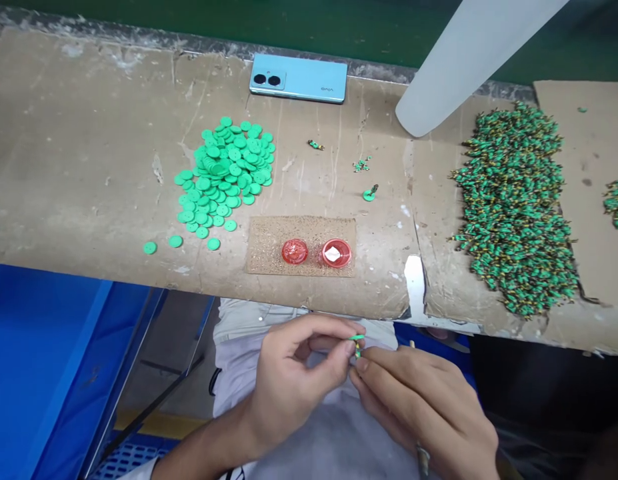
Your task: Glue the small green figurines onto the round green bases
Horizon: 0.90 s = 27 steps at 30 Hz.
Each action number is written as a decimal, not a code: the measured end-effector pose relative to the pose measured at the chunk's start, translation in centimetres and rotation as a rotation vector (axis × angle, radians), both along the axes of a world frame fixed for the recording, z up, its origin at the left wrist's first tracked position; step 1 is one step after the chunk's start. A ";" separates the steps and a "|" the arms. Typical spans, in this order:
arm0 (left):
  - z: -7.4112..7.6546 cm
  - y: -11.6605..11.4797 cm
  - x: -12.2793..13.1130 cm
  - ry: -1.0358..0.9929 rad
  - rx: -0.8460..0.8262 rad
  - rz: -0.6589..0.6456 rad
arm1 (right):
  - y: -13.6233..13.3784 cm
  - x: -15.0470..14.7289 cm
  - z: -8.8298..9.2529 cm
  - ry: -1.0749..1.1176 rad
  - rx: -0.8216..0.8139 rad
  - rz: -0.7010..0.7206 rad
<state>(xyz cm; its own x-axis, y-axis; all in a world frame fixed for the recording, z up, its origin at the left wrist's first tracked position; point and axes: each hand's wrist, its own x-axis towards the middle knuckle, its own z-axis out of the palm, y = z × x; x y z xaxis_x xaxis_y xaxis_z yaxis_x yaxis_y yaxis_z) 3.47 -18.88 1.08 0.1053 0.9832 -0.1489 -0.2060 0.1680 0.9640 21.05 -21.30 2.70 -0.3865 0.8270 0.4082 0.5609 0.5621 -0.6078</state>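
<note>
My left hand (293,373) pinches a small green disc (357,338) between thumb and forefinger, below the table's front edge. My right hand (419,400) meets it from the right, fingertips pinched on a tiny green and yellow part (358,351) just under the disc. A thin tool (423,459) lies against my right palm. A pile of green discs (226,173) lies on the table at the left. A large heap of green and yellow parts (516,213) covers the right side.
A cork mat (269,247) holds two red caps (295,251) (336,253). A light blue phone (299,79) lies at the back edge. A white cone (459,60) hangs at upper right. A blue bin (39,360) stands at lower left. One assembled disc (369,194) lies mid-table.
</note>
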 end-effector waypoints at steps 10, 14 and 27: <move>0.0 0.0 -0.1 -0.047 -0.035 -0.034 | -0.3 0.2 -0.1 -0.011 0.015 0.021; -0.3 0.0 -0.2 -0.017 -0.007 -0.056 | -0.2 0.2 -0.2 0.002 -0.010 0.029; 0.4 0.7 -0.3 0.069 0.034 -0.087 | -0.6 0.2 -0.2 -0.011 -0.019 0.022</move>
